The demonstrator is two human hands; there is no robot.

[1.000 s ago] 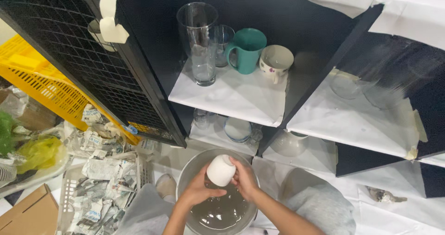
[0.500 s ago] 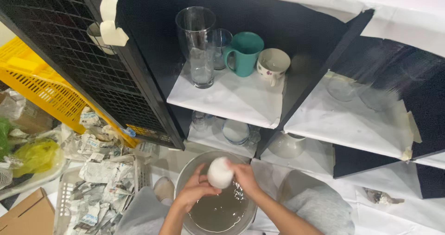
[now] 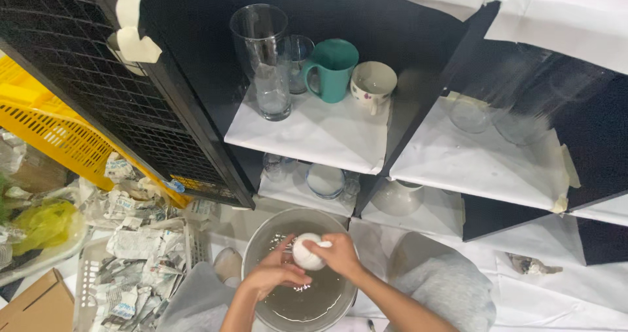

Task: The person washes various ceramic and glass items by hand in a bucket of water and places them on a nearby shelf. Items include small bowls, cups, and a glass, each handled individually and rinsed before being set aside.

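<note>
Over a round metal basin (image 3: 261, 253) half full of cloudy water, both hands close around a small white cup (image 3: 307, 252), smooth and glazed. At the cup's near side the left hand (image 3: 275, 274) has its fingers curled narrow about it. From the other side the right hand (image 3: 337, 253) wraps over it in a firm hold. The cup sits just above the water, near the middle of the basin and apart from its thin rim.

Just beyond the basin stands a black shelf unit (image 3: 418, 77) with square compartments lined in white paper. On the upper shelf a tall clear glass (image 3: 265, 57) stands beside a teal mug (image 3: 330, 70) and a pale cup with a small flower print (image 3: 373, 83), with bare paper in front of them. Below it lie a small glass (image 3: 275, 167) and a shallow bowl (image 3: 325, 179), close to the basin's far rim. On the left, a black wire grid panel (image 3: 98, 90) leans before a yellow crate (image 3: 52, 136), and crumpled newspaper (image 3: 134, 240) crowds the floor beside the basin. A grey knee (image 3: 451, 293) presses near the basin's right side.
</note>
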